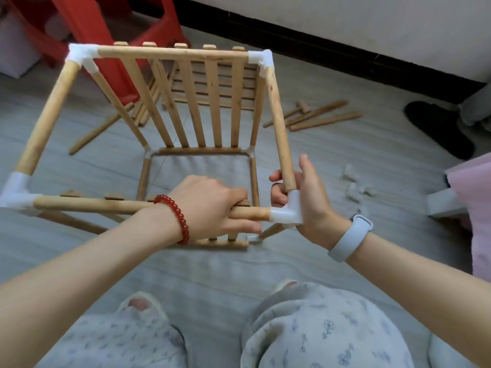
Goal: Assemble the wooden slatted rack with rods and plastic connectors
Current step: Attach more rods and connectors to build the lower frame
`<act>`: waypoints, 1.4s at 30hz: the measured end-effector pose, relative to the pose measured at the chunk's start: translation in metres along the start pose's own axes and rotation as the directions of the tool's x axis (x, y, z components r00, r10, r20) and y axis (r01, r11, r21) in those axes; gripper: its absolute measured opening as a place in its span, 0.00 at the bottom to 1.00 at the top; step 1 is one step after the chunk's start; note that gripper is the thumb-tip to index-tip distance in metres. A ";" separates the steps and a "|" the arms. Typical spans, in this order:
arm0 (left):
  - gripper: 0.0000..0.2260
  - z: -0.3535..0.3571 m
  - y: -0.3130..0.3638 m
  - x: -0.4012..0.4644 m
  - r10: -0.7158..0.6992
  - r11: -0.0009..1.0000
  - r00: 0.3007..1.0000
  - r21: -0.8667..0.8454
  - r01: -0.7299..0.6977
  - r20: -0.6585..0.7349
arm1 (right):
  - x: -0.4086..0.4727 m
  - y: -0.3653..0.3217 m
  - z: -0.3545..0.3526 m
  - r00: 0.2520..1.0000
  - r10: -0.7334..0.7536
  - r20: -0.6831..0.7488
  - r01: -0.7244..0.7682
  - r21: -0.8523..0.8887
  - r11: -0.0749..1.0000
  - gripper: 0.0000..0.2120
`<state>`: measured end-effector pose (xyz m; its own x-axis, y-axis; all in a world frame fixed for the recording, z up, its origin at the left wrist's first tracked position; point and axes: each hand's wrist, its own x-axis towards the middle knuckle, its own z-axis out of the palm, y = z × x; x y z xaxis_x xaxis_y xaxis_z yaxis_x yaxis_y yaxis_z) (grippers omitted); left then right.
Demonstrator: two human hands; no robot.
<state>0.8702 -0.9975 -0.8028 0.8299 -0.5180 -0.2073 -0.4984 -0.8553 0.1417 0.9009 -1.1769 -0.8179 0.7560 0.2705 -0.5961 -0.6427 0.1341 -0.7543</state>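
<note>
The wooden rack frame (170, 53) stands on the floor in front of me, with round rods joined by white plastic corner connectors and a slatted panel on its far side. My left hand (212, 205) grips the near top rod (93, 204) close to its right end. My right hand (305, 197) holds the near right corner connector (288, 212) and the lower end of the right top rod (279, 115). A second slatted panel shows below the near rod, partly hidden by my left hand.
Loose rods (324, 119) lie on the grey floor to the right, more lie under the frame at the left (98, 134). Spare white connectors (356, 191) sit at the right. A red plastic stool (106, 30) stands behind the frame. My knees fill the bottom.
</note>
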 end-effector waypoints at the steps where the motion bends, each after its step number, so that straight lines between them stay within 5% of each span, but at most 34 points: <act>1: 0.36 0.000 0.000 0.000 0.002 1.000 0.999 -0.003 -0.002 0.034 | 0.000 0.001 0.000 1.000 0.002 0.005 -0.002 0.011 1.000 0.29; 8: 0.28 -0.001 0.006 0.004 0.071 0.989 0.991 0.121 -0.084 0.111 | 0.003 0.001 0.003 0.997 0.011 -0.073 -0.010 0.020 1.000 0.24; 17: 0.29 -0.004 -0.006 0.000 0.095 0.995 0.995 0.027 -0.094 -0.035 | 0.014 0.000 0.017 0.996 0.000 -0.086 0.000 -0.004 1.000 0.23; 21: 0.30 0.006 -0.007 0.004 0.108 0.987 0.993 0.127 -0.102 -0.040 | 0.017 -0.003 0.017 0.995 -0.010 -0.099 0.014 0.043 0.999 0.24; 32: 0.31 0.001 -0.009 0.010 0.004 0.989 0.999 0.150 0.003 -0.046 | 0.020 -0.011 0.018 0.998 -0.048 -0.036 0.051 0.102 0.994 0.17; 42: 0.31 0.000 -0.004 0.011 -0.028 0.992 0.998 0.117 0.035 -0.056 | 0.030 -0.035 0.017 0.999 -0.020 -0.031 0.015 -0.153 0.988 0.19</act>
<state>0.8813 -0.9991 -0.8056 0.8564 -0.4921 -0.1563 -0.4954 -0.8685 0.0198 0.9442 -1.1569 -0.8043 0.7724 0.2382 -0.5888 -0.6043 -0.0096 -0.7967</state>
